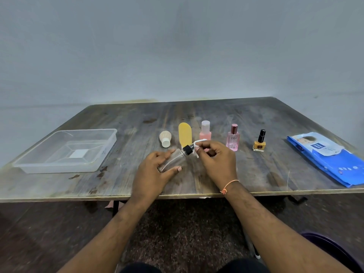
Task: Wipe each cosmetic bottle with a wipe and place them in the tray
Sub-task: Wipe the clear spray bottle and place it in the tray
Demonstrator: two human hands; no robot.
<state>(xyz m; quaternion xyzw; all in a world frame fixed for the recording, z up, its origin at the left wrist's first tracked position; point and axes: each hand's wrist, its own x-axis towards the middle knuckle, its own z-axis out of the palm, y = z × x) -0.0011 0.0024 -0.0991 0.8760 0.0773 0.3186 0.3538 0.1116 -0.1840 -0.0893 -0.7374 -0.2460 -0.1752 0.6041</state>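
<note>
My left hand (155, 172) grips a clear bottle (174, 158) with a black cap (187, 150), tilted with the cap up and to the right. My right hand (216, 160) pinches a white wipe (197, 145) against the cap. Behind the hands stand a row of cosmetics: a beige bottle lying down (165, 138), a yellow tube (185, 133), a pink bottle with a pale cap (205, 131), a pink perfume bottle (233, 137) and a yellow nail polish (259, 141). The clear plastic tray (102, 154) sits at the left with no bottle in it.
A blue pack of wipes (327, 158) lies at the right edge of the wooden table (256, 174). A grey wall rises just behind the table. The dark floor and a purple object (331, 247) lie below the near edge.
</note>
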